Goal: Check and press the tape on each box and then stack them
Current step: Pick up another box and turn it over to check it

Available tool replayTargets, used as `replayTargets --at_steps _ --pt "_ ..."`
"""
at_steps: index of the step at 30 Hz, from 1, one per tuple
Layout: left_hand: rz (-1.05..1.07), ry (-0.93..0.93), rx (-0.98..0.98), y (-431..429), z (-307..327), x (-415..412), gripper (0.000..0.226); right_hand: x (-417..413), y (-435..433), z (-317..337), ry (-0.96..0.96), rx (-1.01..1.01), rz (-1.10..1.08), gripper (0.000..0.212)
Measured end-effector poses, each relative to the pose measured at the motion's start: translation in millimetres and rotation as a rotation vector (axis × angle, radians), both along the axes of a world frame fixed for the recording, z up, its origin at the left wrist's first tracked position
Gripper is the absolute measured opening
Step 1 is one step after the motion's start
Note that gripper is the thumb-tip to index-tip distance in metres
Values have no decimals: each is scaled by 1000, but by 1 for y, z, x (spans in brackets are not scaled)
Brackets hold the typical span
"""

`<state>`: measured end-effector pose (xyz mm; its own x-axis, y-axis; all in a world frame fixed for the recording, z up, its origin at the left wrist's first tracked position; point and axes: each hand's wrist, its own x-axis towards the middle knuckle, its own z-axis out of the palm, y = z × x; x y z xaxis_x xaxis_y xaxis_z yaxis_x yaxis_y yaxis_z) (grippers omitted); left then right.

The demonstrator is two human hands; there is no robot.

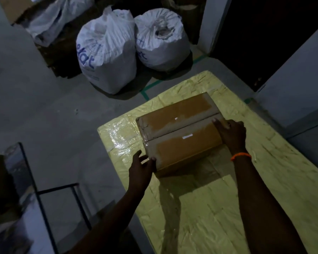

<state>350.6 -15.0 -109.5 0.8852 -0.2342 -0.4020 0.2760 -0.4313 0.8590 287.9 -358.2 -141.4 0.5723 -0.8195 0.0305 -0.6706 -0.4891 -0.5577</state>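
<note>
The cardboard box (180,129) lies flat on the yellow, plastic-wrapped worktop (218,208), on its far half. Its long axis runs from near-left to far-right, and the taped seam (180,127) follows that axis down the middle of the top face, between 2 brown panels. Glossy film shows at the seam's left end.

The room is dim. The floor (53,110) is grey, with green tape lines (149,87) just beyond the worktop. 2 tied white sacks (106,52) stand side by side, touching, on the floor past the lines. A black metal frame (44,191) stands at the left.

The left hand (140,167) is at the box's near-left corner, fingers spread and fairly straight, thumb tip on the top edge. The right hand (231,132), with an orange band (240,156) at the wrist, rests on the box's right end, its fingers laid straight over the top near the seam.
</note>
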Motion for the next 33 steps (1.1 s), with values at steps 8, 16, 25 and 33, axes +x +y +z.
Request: replayTargets --at_steps 8,16,25,33 --pt "-62 -94 150 127 28 -16 28 -60 131 31 -142 359 8 49" --pt "73 -196 50 339 98 -99 16 -94 317 104 -331 420 199 39" --pt "550 -265 -1 553 120 -228 19 -138 533 149 -331 592 505 32" --pt "774 -179 -16 658 113 -281 44 -117 664 112 -191 605 761 36"
